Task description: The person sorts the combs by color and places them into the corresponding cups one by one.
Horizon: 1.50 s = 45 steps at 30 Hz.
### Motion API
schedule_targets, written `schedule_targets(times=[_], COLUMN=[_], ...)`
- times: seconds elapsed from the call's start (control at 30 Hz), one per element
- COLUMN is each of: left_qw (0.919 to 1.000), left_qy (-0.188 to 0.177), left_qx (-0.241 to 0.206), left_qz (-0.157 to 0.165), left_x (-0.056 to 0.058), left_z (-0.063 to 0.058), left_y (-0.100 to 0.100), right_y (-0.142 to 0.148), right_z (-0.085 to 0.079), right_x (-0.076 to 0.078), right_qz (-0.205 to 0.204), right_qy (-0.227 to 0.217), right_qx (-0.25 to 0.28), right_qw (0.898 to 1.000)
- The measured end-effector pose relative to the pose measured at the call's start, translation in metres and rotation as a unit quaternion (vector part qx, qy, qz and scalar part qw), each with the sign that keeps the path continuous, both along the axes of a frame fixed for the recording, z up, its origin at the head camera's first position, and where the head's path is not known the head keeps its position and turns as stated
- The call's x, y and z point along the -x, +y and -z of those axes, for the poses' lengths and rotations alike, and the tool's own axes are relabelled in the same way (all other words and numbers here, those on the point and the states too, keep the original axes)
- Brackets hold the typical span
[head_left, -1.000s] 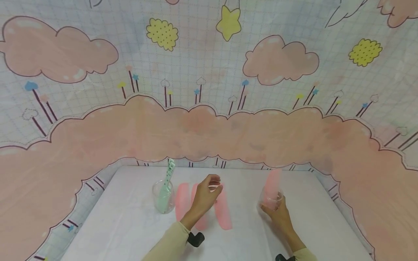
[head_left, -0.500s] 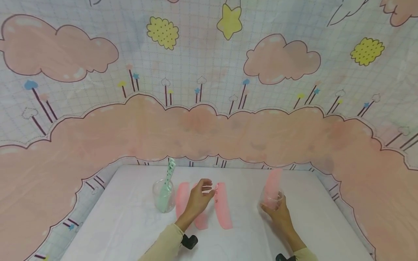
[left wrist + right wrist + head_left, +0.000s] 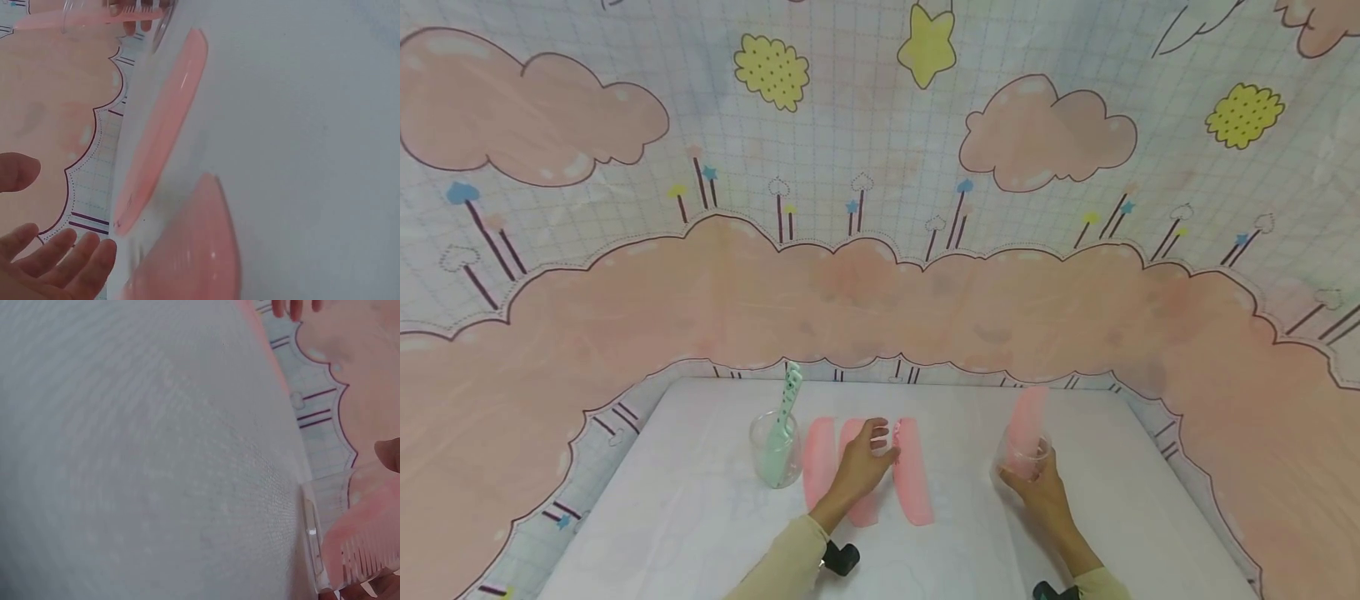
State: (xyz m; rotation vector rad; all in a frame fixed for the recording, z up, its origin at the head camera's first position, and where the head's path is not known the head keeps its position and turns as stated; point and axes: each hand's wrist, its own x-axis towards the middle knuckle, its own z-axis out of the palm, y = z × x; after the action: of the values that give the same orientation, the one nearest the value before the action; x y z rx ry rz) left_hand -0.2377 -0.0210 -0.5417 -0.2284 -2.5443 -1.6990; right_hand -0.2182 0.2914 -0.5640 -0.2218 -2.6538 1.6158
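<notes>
Three pink combs lie side by side on the white table: left comb, middle comb, right comb. My left hand hovers low over the middle comb, fingers relaxed and holding nothing. In the left wrist view its fingers are spread beside two of the pink combs. My right hand grips a clear cup with a pink comb standing in it. The right wrist view shows that cup and the comb's teeth.
A second clear cup holding a mint green comb stands left of the lying combs. The white table is ringed by a pink and white cartoon cloud backdrop.
My left hand has dropped from a raised position down to just over the middle pink comb. The right hand and its cup have stayed put.
</notes>
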Motion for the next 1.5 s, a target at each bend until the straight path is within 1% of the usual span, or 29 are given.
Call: schedule_targets(times=[0.2,0.37,0.63,0.7,0.83,1.0,1.2,1.3,1.5], left_qw=[0.9995,0.9983,0.9948,0.9933,0.9893,0.9865,0.9872,0.9877,0.9871], left_qy=[-0.016,-0.032,-0.057,-0.062,-0.067,-0.059,-0.061,-0.057,-0.028], left_qx=[0.027,0.045,0.070,0.080,0.116,0.144,0.143,0.143,0.157], left_qz=[-0.002,-0.021,-0.049,-0.056,-0.059,-0.051,-0.038,-0.028,-0.018], left_x=[-0.001,-0.002,0.003,0.004,0.006,0.006,0.009,0.010,0.007], left_z=[0.003,0.005,0.007,0.006,0.006,0.006,0.003,0.004,0.007], left_y=[0.008,0.014,0.020,0.022,0.027,0.035,0.046,0.054,0.067], right_y=[-0.001,-0.002,-0.002,-0.002,-0.002,-0.002,-0.002,-0.001,-0.002], right_z=[-0.001,0.000,0.000,-0.001,0.000,0.000,0.000,0.001,0.002], right_x=[-0.001,0.001,0.000,0.001,0.001,0.002,0.002,0.002,0.003], right_qz=[-0.001,0.004,0.003,0.003,0.004,0.004,0.003,0.005,0.008], right_qy=[0.002,-0.005,-0.002,-0.002,-0.006,-0.011,-0.009,-0.004,-0.004], right_qx=[0.000,-0.005,-0.004,-0.007,-0.013,-0.014,-0.012,-0.008,-0.011], right_qw=[1.000,1.000,1.000,1.000,1.000,1.000,1.000,1.000,1.000])
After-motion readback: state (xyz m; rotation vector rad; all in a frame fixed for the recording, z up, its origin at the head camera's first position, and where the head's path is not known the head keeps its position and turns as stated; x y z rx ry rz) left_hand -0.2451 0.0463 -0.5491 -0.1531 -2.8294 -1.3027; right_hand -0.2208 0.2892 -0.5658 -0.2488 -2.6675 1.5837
